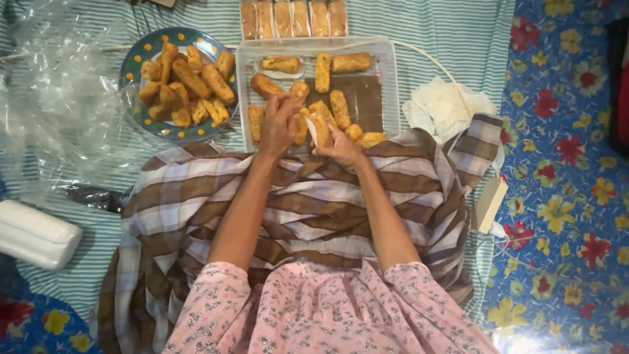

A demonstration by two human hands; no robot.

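1. A fried roll [319,129] sits between the two hands at the near edge of the clear tray [391,78], partly sleeved in a thin white wrapper; it is held just above the lap, probably so it can be worked close to the body.
2. The right hand [342,148] cups the roll from below at about 5 o'clock of it, fingers curled shut around its wrapped end, which steadies it.
3. The left hand [279,123] is at 9 o'clock of the roll, fingers bunched and pinching at its upper part or the wrapper; exactly what it grips I cannot tell.
4. The tray lies at 12 o'clock from the hands, with loose rolls scattered on its brown liner, within easy reach.
5. A blue patterned plate [134,62] heaped with more rolls stands at 10 o'clock, just beside the tray.
6. A row of wrapped rolls [293,18] lies at 12 o'clock beyond the tray, lined up side by side.
7. Crumpled white wrappers [445,105] lie at 2 o'clock, near the right hand.
8. Everything rests on a striped cloth [458,33] over a flowered floor mat [563,196]; a checked cloth [314,203] covers the lap.
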